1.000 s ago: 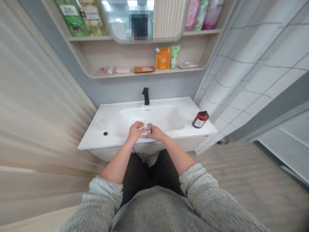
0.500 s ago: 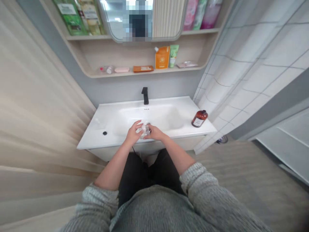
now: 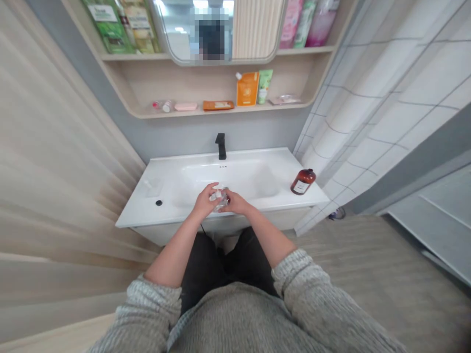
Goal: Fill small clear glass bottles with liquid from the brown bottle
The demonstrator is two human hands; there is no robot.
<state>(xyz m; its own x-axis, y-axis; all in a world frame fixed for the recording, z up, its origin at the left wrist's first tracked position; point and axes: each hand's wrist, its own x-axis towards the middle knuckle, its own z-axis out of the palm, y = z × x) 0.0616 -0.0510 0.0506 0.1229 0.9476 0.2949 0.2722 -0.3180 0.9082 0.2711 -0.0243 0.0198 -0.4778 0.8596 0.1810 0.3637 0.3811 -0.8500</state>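
Over the front edge of the sink, my grey knit sweater (image 3: 235, 318) bunches at the elbows above my black trousers (image 3: 206, 264). My left hand (image 3: 205, 202) is curled closed over a small clear object (image 3: 220, 201), and my right hand (image 3: 236, 203) presses in against it from the other side, fingers bent, so the two hands hold it between them just above the basin. It's too small and covered for me to tell exactly what it is. Beyond my hands lies the glossy white ceramic basin (image 3: 154, 215), with a brown glass bottle (image 3: 303, 181) standing on its right ledge and a matte black faucet (image 3: 221, 146) at the back. Farther up, a curved pale wooden shelf (image 3: 221, 112) carries an orange pouch (image 3: 248, 88) and a green tube (image 3: 265, 86).
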